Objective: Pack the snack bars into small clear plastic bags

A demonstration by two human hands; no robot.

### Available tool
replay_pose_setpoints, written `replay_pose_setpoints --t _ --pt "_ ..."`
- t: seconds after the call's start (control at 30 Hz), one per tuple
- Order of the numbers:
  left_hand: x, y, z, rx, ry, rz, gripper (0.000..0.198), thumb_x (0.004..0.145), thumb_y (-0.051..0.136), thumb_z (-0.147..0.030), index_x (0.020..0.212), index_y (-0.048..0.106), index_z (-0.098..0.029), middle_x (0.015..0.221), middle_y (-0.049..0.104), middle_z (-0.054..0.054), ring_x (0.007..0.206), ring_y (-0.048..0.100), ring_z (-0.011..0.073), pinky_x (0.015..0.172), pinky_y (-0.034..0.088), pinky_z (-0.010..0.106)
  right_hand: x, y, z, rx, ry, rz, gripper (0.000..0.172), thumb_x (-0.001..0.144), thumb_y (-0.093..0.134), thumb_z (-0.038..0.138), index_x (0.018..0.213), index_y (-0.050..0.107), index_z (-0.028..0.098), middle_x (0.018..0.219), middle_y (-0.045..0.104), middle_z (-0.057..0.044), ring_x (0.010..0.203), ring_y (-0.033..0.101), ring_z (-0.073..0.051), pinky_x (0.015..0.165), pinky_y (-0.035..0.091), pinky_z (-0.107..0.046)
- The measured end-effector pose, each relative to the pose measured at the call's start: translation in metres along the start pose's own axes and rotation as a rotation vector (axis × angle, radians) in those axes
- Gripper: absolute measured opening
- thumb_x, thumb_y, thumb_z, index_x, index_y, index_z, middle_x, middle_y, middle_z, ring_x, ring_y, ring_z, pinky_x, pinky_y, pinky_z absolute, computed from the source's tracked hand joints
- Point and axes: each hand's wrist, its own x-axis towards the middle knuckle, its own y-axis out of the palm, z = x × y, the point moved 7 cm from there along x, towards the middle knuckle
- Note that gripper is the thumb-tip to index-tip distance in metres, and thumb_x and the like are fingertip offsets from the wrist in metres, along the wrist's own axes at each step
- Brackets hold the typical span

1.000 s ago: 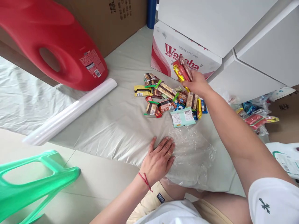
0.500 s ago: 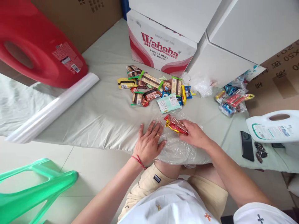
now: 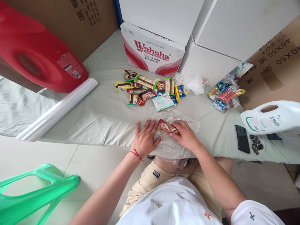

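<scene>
My right hand (image 3: 185, 133) grips a red-wrapped snack bar (image 3: 167, 126), low over a sheet of clear plastic film (image 3: 172, 147) at the cloth's front edge. To its left, my left hand (image 3: 145, 137) lies flat with the fingers apart, at the film's left side and close to the bar's end. Beyond both hands is a heap of wrapped snacks (image 3: 146, 93) in brown, yellow, blue and green. A pale green packet (image 3: 163, 101) with a printed label lies at the front of this heap.
A clear plastic roll (image 3: 61, 107) and a red jug (image 3: 47, 59) are at the left. Behind the snacks stands a Wahaha carton (image 3: 152, 48). Rightward lie bagged snacks (image 3: 226, 95), a white detergent bottle (image 3: 269, 118), a phone (image 3: 242, 139) and keys (image 3: 256, 144). A green stool (image 3: 44, 187) stands below left.
My right hand has lowered the snack bar onto the plastic film, with the bar now lying flatter. My left hand stays spread at the film's left side. The camera view has shifted slightly.
</scene>
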Motion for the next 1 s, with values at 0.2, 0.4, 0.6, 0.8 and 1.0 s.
replay_pose_setpoints --t 0.2,0.4,0.6,0.8,1.0 --pt "0.000 0.001 0.001 0.006 -0.007 -0.002 0.066 0.101 0.041 -0.053 0.160 0.038 -0.023 0.162 0.042 0.013 0.153 0.036 0.0352 0.125 0.010 0.069 -0.015 -0.005 -0.001 0.004 0.104 -0.234 0.027 0.093 0.062 0.027 0.119 0.069 0.027 0.118 0.066 -0.011 0.113 0.056 -0.032 0.100 0.051 -0.050" --pt "0.000 0.000 0.000 0.005 -0.001 -0.004 0.066 0.101 0.042 -0.052 0.160 0.038 -0.023 0.162 0.042 0.013 0.153 0.036 0.0351 0.125 0.009 0.068 -0.022 0.009 0.009 -0.023 0.102 -0.250 0.044 0.088 0.071 0.034 0.131 0.062 0.027 0.130 0.061 -0.013 0.119 0.054 -0.035 0.104 0.049 -0.055" --pt "0.000 0.001 0.000 -0.001 -0.004 -0.008 0.071 0.101 0.042 -0.052 0.162 0.032 -0.017 0.162 0.042 0.015 0.154 0.034 0.0336 0.126 0.008 0.066 -0.030 0.006 -0.001 0.077 0.073 -0.269 0.041 0.091 0.066 0.029 0.132 0.060 0.031 0.131 0.062 -0.011 0.126 0.054 -0.033 0.109 0.048 -0.056" --pt "0.000 0.000 0.000 0.004 0.008 -0.001 0.069 0.101 0.043 -0.052 0.161 0.036 -0.018 0.162 0.042 0.015 0.153 0.035 0.0344 0.126 0.010 0.067 -0.031 0.014 -0.008 0.074 0.079 -0.242 0.064 0.091 0.068 0.037 0.150 0.045 0.026 0.150 0.049 -0.016 0.141 0.045 -0.033 0.117 0.042 -0.056" --pt "0.000 0.000 0.000 0.015 0.016 0.010 0.065 0.102 0.042 -0.052 0.159 0.039 -0.021 0.163 0.041 0.014 0.154 0.034 0.0351 0.126 0.008 0.068 -0.033 0.008 0.001 -0.023 0.054 -0.321 0.038 0.099 0.053 0.031 0.136 0.059 0.019 0.137 0.058 -0.018 0.130 0.051 -0.034 0.113 0.045 -0.056"
